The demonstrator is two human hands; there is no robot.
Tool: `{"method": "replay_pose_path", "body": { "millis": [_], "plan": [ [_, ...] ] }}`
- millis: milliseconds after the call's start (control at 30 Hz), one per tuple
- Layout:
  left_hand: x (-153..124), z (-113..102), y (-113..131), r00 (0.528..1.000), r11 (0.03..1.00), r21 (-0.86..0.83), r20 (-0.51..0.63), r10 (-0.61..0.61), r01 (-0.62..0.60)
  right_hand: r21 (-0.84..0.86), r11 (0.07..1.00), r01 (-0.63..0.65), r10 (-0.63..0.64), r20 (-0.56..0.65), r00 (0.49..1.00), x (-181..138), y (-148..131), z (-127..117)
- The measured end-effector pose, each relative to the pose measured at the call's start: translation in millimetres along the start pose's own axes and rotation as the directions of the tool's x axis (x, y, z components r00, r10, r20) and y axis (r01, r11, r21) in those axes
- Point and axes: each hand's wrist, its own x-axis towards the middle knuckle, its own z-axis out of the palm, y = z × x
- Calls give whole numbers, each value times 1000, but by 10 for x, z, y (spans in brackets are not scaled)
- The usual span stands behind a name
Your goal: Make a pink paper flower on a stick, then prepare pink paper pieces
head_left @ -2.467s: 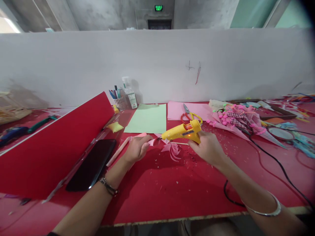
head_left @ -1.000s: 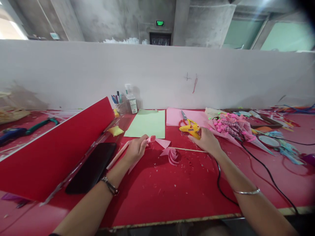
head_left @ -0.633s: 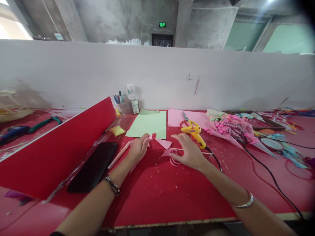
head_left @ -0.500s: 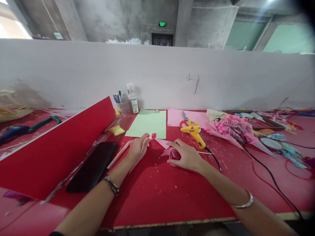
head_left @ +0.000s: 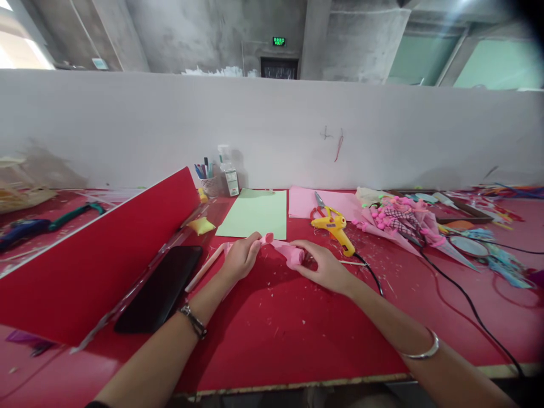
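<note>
My left hand (head_left: pixel 240 258) is closed on the end of a strip of pink paper (head_left: pixel 278 246), pinching a small curl of it above the red table (head_left: pixel 276 334). My right hand (head_left: pixel 325 266) grips a rolled pink paper flower (head_left: pixel 294 255) at the strip's other end. The two hands are close together near the table's middle. A yellow glue gun (head_left: pixel 334 226) lies on the table just beyond my right hand, its black cord (head_left: pixel 450 289) trailing to the right. A thin wooden stick (head_left: pixel 352 263) lies beside my right hand.
A green sheet (head_left: pixel 255 214) and a pink sheet (head_left: pixel 327 203) with scissors (head_left: pixel 319 205) lie at the back. A black phone (head_left: pixel 159 289) and a raised red board (head_left: pixel 97 255) are at the left. A pink bouquet (head_left: pixel 399 221) and craft clutter fill the right. A pen cup (head_left: pixel 207 180) stands by the wall.
My right hand set the glue gun down at the back, came over to the pink paper flower and picked it up. My left hand stayed on the pink strip.
</note>
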Motion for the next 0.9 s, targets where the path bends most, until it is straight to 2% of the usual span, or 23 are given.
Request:
{"method": "replay_pose_path", "body": {
  "millis": [200,433,633,900],
  "plan": [
    [6,6,15,999,1000,-12,39,15,-15,-28,999,36,-34,77,997,-8,60,22],
    [15,18,44,998,999,16,64,28,-29,21,997,71,-71,33,997,4,122,68],
    [3,35,42,996,998,13,67,52,-53,61,998,0,-1,21,1000,-7,133,68],
    [5,33,56,996,998,39,65,56,-58,82,995,-51,46,62,997,-23,131,89]
  ]
}}
